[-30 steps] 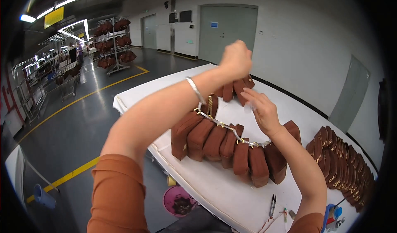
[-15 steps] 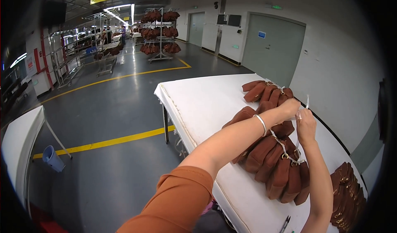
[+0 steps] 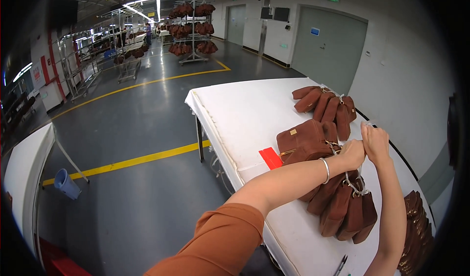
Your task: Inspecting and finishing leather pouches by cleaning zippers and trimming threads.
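Note:
Brown pouches [image 3: 341, 208] with gold rings lie in a bunch on the white-covered table [image 3: 230, 114], strung through their rings on a whitish plastic strip [image 3: 361, 172]. Above the bunch my left hand [image 3: 353, 154], a silver bangle at its wrist, is closed around the strip. Right against it, my right hand [image 3: 376, 143] grips the strip too, its fingers pressed together and a whitish bit showing at the top. Behind my left forearm lie more pouches [image 3: 306, 136], one bearing a small gold plate. A red card [image 3: 270, 158] pokes out beside them.
Another strung bunch of pouches [image 3: 327, 107] lies at the table's far end. More brown pieces with gold hardware [image 3: 416, 227] are stacked at the near right. A pointed hand tool [image 3: 340, 265] rests at the front. On the floor at left stands a blue bin [image 3: 67, 184].
Both hands have come down and nearer, toward the near bunch, still close together. The red card and the gold-plated pouch, hidden before by my left arm, now show.

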A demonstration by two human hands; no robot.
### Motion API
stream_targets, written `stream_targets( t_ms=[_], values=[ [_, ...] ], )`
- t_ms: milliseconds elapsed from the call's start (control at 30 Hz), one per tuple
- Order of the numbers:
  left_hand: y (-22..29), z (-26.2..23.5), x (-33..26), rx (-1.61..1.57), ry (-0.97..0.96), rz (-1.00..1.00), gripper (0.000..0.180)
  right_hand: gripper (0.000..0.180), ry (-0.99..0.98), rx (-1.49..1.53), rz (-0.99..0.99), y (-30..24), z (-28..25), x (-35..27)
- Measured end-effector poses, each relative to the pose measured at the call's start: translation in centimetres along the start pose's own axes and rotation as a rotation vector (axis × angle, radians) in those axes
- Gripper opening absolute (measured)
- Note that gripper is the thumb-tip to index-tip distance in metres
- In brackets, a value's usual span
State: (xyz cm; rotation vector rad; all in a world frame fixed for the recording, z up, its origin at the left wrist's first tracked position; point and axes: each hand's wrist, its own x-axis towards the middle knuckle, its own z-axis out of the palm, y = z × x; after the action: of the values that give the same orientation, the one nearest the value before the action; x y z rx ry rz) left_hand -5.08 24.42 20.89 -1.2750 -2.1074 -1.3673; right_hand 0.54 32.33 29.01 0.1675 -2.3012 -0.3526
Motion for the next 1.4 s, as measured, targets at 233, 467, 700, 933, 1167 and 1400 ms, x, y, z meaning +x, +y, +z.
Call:
stream_targets(
  t_ms=[233,467,700,933,1167,1400],
  values=[
    [-0.7,-2.8,1.3,-0.386,-0.31,0.0,0.036,0.04,-0.193,0.585,0.202,6.0,0.7,-4.9],
    [-1.6,-5.7,0.2,-0.726,-0.387,-0.35,0.013,0.036,-0.77,0.998,0.374,-0.1,-6.6,-4.1],
    [-0.2,-4.1,-0.1,-0.105,0.003,0.481,0.005,0.027,-0.318,1.114,0.591,3.9,0.7,-5.8],
    [-0.9,-5.8,-1.1,0.158,0.045,0.541,0.009,0.021,-0.555,1.684,0.726,2.1,2.4,-5.3],
    [-1.9,-5.6,-0.8,0.232,0.056,0.57,0.009,0.018,-0.542,1.763,0.84,2.6,2.5,-5.4],
    [-2.1,-6.7,-0.5,0.338,0.089,0.627,0.011,0.027,-0.188,0.903,0.41,3.3,1.7,-4.7]
  ],
)
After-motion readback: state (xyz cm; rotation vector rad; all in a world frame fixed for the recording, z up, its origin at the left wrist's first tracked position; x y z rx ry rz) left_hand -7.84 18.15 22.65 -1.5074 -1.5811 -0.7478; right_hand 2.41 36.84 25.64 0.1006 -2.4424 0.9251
